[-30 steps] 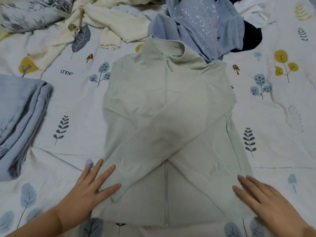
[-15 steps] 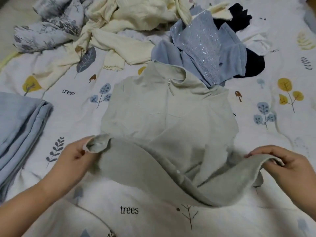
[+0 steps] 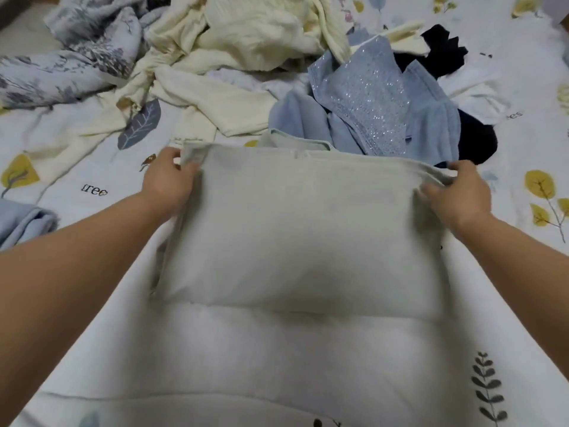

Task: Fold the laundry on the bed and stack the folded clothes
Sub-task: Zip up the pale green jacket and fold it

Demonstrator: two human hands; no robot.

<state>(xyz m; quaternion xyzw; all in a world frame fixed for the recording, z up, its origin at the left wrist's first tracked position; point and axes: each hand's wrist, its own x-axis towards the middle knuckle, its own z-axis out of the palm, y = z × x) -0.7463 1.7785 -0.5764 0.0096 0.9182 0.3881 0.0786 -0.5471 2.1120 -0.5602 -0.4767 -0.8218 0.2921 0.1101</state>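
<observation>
The pale green jacket (image 3: 295,235) lies doubled over on the bed (image 3: 277,365), its collar peeking out at the far edge. The left hand (image 3: 167,180) and right hand (image 3: 455,195) each pinch a far corner, just before the unfolded clothes pile (image 3: 261,41).

A: Pale green zip jacket (image 3: 295,241) — state?
B: Doubled over into a wide rectangle, plain side up, flat on the bed sheet (image 3: 277,365); collar just peeks out past its far edge.
A: Rest of the laundry?
B: Unfolded heap beyond the jacket: cream knit (image 3: 246,35), sparkly blue garment (image 3: 369,100) touching its far edge. Folded blue stack (image 3: 24,220) well left of jacket.
</observation>
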